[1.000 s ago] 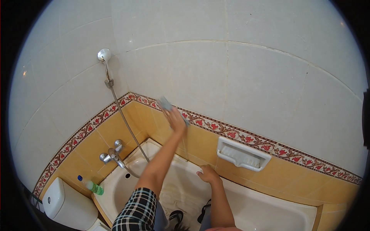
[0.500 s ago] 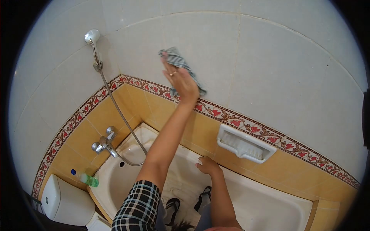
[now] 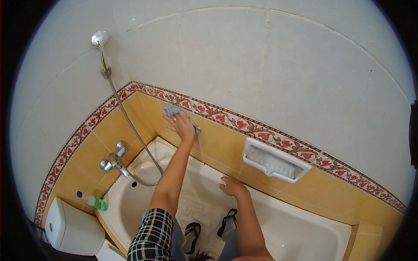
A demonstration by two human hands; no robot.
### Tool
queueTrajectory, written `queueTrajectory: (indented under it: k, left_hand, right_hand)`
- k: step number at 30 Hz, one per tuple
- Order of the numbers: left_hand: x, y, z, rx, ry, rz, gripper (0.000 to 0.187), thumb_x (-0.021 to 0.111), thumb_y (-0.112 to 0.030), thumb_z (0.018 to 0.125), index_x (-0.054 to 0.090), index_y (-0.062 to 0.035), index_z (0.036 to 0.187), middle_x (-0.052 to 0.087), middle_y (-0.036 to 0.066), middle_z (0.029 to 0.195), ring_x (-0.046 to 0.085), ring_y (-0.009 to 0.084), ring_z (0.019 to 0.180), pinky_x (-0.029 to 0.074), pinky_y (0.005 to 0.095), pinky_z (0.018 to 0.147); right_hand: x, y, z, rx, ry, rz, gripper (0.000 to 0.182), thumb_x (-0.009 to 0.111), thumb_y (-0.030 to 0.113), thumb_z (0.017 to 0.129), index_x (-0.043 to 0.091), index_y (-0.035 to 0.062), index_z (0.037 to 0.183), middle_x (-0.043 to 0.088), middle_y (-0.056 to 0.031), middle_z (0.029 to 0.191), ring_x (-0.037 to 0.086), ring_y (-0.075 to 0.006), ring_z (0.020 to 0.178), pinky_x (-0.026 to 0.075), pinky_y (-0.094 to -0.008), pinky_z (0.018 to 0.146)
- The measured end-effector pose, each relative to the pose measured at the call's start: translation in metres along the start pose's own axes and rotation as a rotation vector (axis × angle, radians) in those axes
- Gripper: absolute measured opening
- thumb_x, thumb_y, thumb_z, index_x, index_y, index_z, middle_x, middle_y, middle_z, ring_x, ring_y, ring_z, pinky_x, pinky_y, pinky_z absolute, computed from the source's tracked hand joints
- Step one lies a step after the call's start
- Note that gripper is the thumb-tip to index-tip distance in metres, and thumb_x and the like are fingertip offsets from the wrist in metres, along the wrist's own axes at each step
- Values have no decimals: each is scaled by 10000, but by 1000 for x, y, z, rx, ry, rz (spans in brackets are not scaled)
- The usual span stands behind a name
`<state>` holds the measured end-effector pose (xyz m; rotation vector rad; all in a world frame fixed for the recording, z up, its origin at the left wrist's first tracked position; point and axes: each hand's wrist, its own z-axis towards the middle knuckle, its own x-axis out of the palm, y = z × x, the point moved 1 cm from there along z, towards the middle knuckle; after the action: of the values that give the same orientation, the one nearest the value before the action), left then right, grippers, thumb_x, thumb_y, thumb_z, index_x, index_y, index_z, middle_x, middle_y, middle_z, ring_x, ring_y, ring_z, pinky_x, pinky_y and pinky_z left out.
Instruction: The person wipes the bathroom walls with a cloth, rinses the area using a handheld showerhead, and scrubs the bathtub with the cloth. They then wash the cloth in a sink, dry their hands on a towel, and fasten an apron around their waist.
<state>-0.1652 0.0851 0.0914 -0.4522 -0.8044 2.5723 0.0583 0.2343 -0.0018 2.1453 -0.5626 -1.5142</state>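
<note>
My left hand point(image 3: 180, 126) presses a grey cloth point(image 3: 174, 111) against the yellow wall tiles, just under the patterned border. The fingers are spread over the cloth, and part of it sticks out beyond the hand on the right. Leaning on the far rim of the white bathtub point(image 3: 213, 175) is my right hand point(image 3: 235, 187), its thumb and forefinger apart. I see nothing held in it, though its other fingers are partly hidden.
A chrome mixer tap point(image 3: 115, 161) and a hanging shower hose point(image 3: 126, 115) are to the left. A green bottle point(image 3: 96, 202) stands at the tub's corner beside the toilet cistern point(image 3: 74, 226). A white soap dish point(image 3: 276, 161) juts from the wall. My sandalled feet point(image 3: 191, 237) stand inside the tub.
My left hand and the cloth have moved down and left, from the pale tiles above the border to the yellow tiles below it. My right hand stays on the rim.
</note>
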Motion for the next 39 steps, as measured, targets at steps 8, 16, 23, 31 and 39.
queueTrajectory:
  k: [8,16,23,31,39]
  left_hand:
    - [-36,-59,-122,247,380,-443,483,393,-303,954,461,98,1214,295,308,1423,177,415,1374,129,564,1091]
    - [-8,-19,-104,263,232,-652,665,452,-316,879,296,69,1399,194,231,1520,106,381,1426,40,547,1120]
    - [44,71,-49,-512,17,-630,621,278,-375,1003,260,102,1400,192,257,1507,177,366,1396,100,375,1144]
    - [13,28,-233,-838,368,-254,646,214,-415,1010,263,92,1407,188,279,1497,120,372,1414,60,418,1154]
    - [6,-46,-36,-158,161,-580,546,311,-275,998,290,130,1365,216,312,1469,200,424,1374,107,473,1133]
  right_hand:
    - [4,3,5,20,38,10,505,546,371,887,538,27,1257,570,-260,1187,540,-379,1123,421,-403,967]
    - [-1,-10,-5,-4,47,12,516,536,363,898,518,21,1283,553,-254,1226,515,-377,1163,397,-392,996]
    - [-8,-33,-13,116,117,-37,525,542,360,893,509,16,1288,532,-248,1262,507,-369,1174,402,-393,993]
    - [-4,-19,-9,3,88,34,527,543,383,890,530,16,1268,557,-249,1227,517,-365,1160,412,-399,979]
    - [-3,-27,-8,26,73,-16,536,531,405,897,523,32,1281,551,-242,1241,512,-368,1169,401,-399,994]
